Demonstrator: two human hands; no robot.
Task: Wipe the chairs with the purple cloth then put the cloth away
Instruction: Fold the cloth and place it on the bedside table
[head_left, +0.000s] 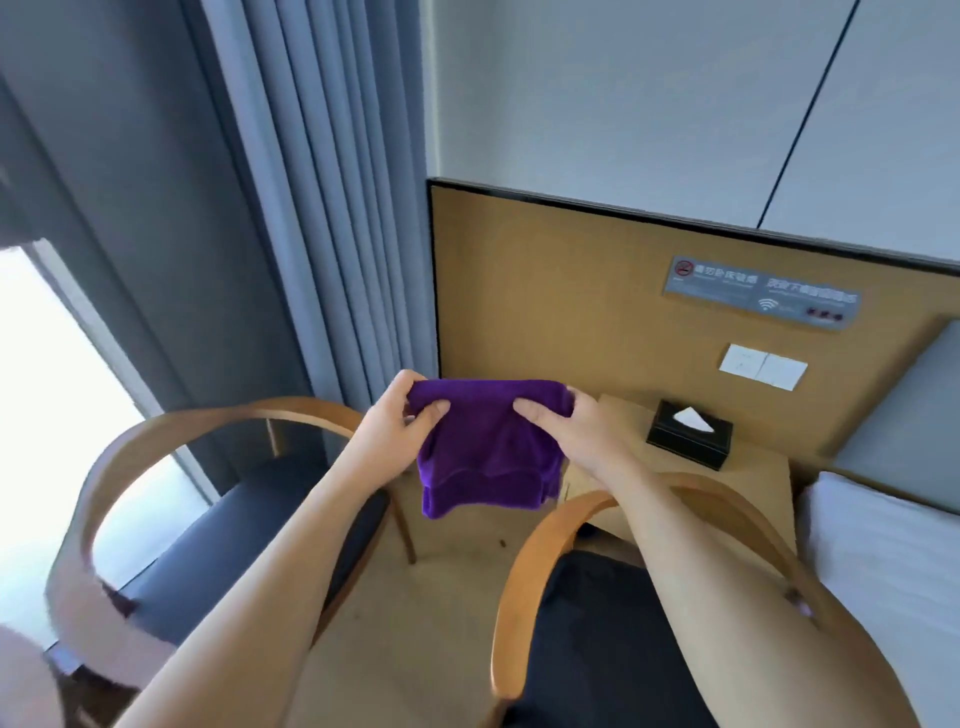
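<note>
Holding the purple cloth (483, 447) up in the air by its top edge, above the gap between the two chairs. Pinching one top corner with the left grip (400, 415), thumb in front and fingers curled behind; pinching the other corner with the right grip (556, 421) in the same way. Both clamped on the fabric. Hanging loose and doubled below, touching neither chair.

Looks like a step of spreading or folding, judged from the two-corner hold. Cannot tell whether the wiping of the left chair (171, 431) and the right chair (571, 514) is done already; nothing to read on the curved wooden arms or the dark seats.

If wiping is not yet done: need to gather the cloth into one grip, lower it to the nearest wooden arm, press it flat and follow the bend. If done: need to bring the two corners together, fold once more, and look for a place to put it away. Perhaps the table (753, 478) beside the black tissue box (688, 436), but no sign here of the proper place. Best to mind the loose lower edge, likely to drag over the chair arms.
</note>
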